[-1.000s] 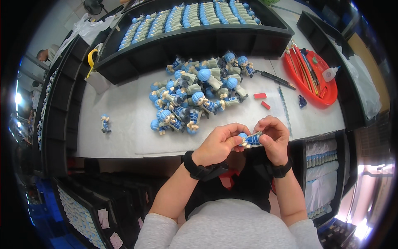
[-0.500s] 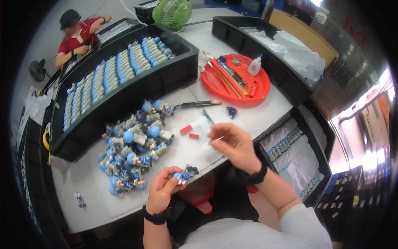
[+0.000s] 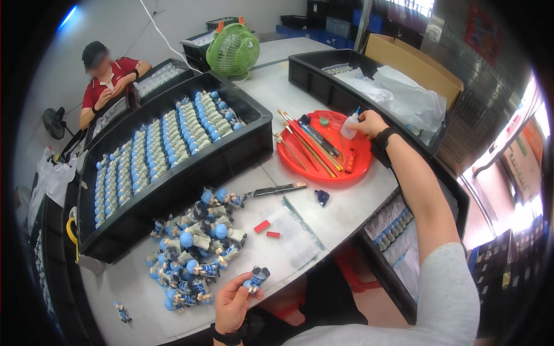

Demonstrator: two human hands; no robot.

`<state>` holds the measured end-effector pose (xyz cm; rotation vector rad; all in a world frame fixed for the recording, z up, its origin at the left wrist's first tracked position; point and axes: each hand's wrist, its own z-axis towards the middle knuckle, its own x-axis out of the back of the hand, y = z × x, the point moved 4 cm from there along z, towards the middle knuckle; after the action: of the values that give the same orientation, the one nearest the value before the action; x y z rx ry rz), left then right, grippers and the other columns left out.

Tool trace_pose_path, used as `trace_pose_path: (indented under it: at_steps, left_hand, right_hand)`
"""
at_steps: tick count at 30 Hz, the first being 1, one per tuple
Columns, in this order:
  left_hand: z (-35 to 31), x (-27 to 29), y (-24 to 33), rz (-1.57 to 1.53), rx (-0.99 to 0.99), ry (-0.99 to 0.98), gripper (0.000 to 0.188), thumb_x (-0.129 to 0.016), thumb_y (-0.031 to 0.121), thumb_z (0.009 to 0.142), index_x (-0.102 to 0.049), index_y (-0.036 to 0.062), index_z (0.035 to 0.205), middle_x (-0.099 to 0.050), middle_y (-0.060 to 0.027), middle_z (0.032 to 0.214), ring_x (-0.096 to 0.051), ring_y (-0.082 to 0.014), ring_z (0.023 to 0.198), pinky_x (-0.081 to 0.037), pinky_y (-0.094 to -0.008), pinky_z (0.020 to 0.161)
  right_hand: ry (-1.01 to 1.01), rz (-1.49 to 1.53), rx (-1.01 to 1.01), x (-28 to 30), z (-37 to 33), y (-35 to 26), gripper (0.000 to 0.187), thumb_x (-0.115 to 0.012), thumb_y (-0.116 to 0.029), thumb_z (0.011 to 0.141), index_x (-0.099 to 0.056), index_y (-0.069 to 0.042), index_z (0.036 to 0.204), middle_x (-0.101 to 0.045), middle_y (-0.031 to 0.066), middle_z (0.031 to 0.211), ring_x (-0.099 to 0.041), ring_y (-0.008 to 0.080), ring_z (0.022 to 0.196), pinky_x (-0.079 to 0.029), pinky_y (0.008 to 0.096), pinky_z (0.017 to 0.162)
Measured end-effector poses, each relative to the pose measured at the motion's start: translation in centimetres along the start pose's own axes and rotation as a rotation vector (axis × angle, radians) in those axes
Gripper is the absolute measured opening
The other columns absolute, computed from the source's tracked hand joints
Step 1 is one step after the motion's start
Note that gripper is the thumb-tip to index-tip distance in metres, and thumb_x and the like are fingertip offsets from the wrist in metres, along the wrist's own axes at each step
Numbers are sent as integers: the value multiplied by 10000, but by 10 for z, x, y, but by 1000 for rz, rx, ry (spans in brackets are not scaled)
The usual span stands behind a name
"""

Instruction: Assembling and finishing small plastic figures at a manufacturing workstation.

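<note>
My left hand (image 3: 234, 301) pinches a small doll figurine (image 3: 257, 280) in blue and white, its dark feet pointing up, just over the table's front edge. Stretched far forward, my right hand (image 3: 372, 124) has its fingers closed at the neck of a small white squeeze bottle (image 3: 349, 127) with a blue tip. That bottle is at the right side of a round red tray (image 3: 360, 167). Paintbrushes (image 3: 311, 153) and pens lie across the tray. To the left of my left hand, a heap of similar figurines (image 3: 193, 239) with light-blue heads covers the table.
A black crate (image 3: 173, 167) holds rows of figurines behind the heap. Two red blocks (image 3: 262, 226), a dark slim box (image 3: 280, 189) and a dark-blue piece (image 3: 322, 198) lie mid-table. One figurine (image 3: 122, 312) lies apart. Behind are a green fan (image 3: 234, 51) and a person in red (image 3: 109, 86).
My right hand has gone from above the table's front, near the red blocks, forward and right to the squeeze bottle. My left hand still holds the figurine, now turned more feet-up. The view has shifted.
</note>
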<state>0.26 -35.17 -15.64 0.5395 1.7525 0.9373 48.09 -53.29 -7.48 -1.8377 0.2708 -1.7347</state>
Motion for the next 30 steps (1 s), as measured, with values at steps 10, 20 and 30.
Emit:
trace_pose_path:
  at_steps: [10,20,30]
  left_hand:
    - [19,-3,4,-103,57,-76,346,-403,75,892,-389,-52,1214,-515,-171,1075,-512,-191,871,-431,-309,800]
    - [7,2,5,-54,-15,-72,330,-437,78,882,-409,-32,1192,-537,-128,1009,-553,-201,931,-455,-296,822]
    - [11,4,-2,-93,-41,-49,349,-474,91,872,-423,-34,1194,-560,-88,954,-551,-147,815,-459,-258,724]
  right_hand:
    - [3,41,155,33,-7,-7,357,-645,-313,714,-605,-4,888,-595,46,770,-554,113,654,-428,217,536]
    - [-401,738,437,-26,-231,-83,251,-563,-81,765,-488,22,981,-598,114,907,-588,153,812,-447,266,754]
    - [-922,754,340,-80,-328,-100,339,-588,-110,801,-482,46,1083,-573,93,924,-547,152,839,-430,282,766]
